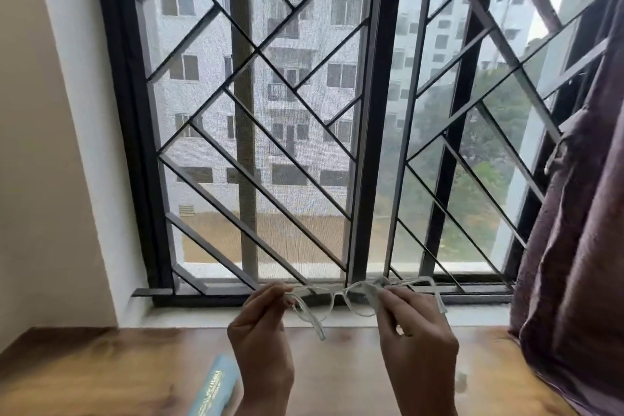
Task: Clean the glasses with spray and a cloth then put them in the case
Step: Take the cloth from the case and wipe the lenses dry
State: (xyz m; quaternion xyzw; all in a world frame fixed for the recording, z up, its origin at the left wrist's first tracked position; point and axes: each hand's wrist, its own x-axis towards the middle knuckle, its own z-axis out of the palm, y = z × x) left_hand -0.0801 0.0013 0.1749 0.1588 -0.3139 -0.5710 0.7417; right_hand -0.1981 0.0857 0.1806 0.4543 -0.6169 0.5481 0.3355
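A pair of clear-framed glasses (332,300) is held up in front of the window, above the wooden table. My left hand (261,341) pinches the frame's left corner near the hinge. My right hand (413,341) pinches a pale cloth (373,294) against the right lens. Both temple arms are unfolded and point toward me. A light blue glasses case (212,388) with gold lettering lies on the table, lower left of my left hand. No spray bottle is in view.
The wooden table (101,371) runs along the bottom, against a white sill (202,314). A barred, meshed window (304,111) fills the view ahead. A dark purple curtain (574,246) hangs at the right, reaching the table's edge.
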